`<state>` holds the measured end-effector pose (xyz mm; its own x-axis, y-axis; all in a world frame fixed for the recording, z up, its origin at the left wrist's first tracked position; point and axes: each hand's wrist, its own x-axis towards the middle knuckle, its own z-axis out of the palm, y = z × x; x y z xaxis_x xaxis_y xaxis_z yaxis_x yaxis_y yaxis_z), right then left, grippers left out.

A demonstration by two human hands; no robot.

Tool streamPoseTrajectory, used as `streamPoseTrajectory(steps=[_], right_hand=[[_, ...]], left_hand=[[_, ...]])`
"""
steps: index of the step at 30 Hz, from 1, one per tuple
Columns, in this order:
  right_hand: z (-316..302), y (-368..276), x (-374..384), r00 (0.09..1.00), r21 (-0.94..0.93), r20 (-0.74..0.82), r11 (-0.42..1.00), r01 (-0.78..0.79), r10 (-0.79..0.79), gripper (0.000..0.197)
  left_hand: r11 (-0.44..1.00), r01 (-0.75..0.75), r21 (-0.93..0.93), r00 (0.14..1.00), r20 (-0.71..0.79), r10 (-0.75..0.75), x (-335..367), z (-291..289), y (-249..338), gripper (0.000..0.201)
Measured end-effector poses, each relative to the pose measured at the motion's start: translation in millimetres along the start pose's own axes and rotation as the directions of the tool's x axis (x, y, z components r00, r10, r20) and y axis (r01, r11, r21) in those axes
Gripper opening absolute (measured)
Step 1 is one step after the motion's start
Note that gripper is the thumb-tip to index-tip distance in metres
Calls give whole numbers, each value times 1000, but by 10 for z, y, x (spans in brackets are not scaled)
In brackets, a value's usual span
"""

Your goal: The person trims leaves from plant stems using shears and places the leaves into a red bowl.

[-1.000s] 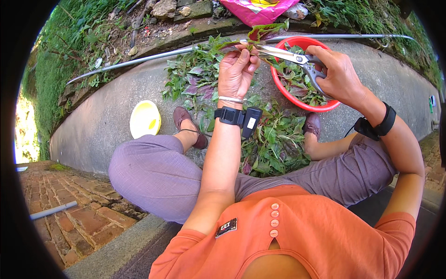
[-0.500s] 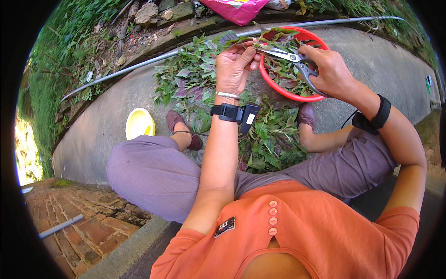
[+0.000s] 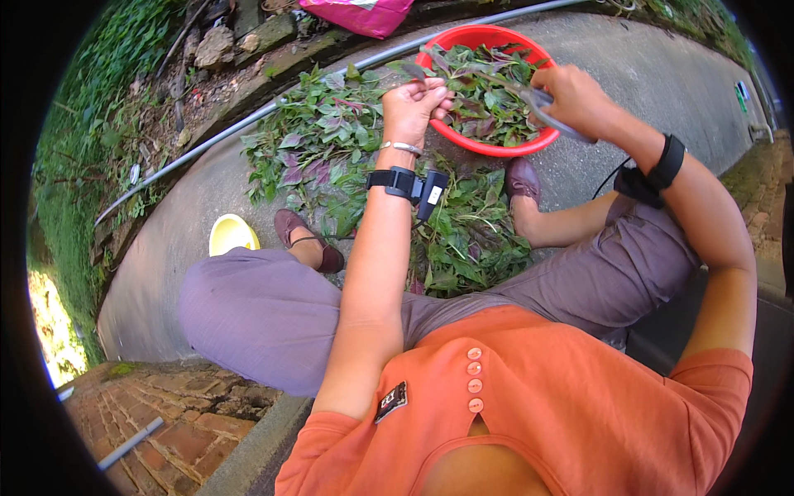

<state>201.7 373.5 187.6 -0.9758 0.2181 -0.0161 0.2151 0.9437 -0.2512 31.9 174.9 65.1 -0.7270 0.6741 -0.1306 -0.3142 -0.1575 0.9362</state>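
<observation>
My left hand (image 3: 412, 109) is closed in a pinch at the left rim of a red basin (image 3: 496, 151). A small dark leafy stem (image 3: 415, 73) sticks up from its fingertips. Over the basin's right side, my right hand (image 3: 575, 103) grips grey-handled scissors (image 3: 546, 109); their blades point left over the leaves and are blurred by motion. Cut green and purple leaves (image 3: 488, 95) fill much of the basin. Left of it lies a heap of leafy stems (image 3: 318, 136), and more leafy greens (image 3: 467, 240) lie on the ground between my feet.
A yellow bowl (image 3: 231, 234) stands beside my left knee. A grey pipe (image 3: 198, 157) runs along the far edge of the concrete, with a pink bag (image 3: 364, 15), stones and weeds beyond it. Bricks (image 3: 178, 422) lie at the lower left.
The scissors have moved right, away from my left fingers. The larger leafy sprig at my left fingertips no longer shows there; only a small piece does. The whole view has shifted slightly.
</observation>
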Motion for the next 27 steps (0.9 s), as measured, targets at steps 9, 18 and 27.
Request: streamPoseTrajectory(steps=[9, 18, 27], right_hand=[[-740, 851, 296, 985, -124, -91, 979, -159, 148, 52], [62, 1192, 698, 968, -239, -84, 948, 211, -236, 31], [158, 490, 741, 945, -210, 238, 938, 276, -225, 35]], left_hand=[[799, 36, 600, 922, 288, -258, 177, -299, 234, 14], [457, -435, 776, 169, 569, -805, -1041, -617, 367, 50], [112, -375, 920, 848, 389, -361, 341, -1484, 360, 19]])
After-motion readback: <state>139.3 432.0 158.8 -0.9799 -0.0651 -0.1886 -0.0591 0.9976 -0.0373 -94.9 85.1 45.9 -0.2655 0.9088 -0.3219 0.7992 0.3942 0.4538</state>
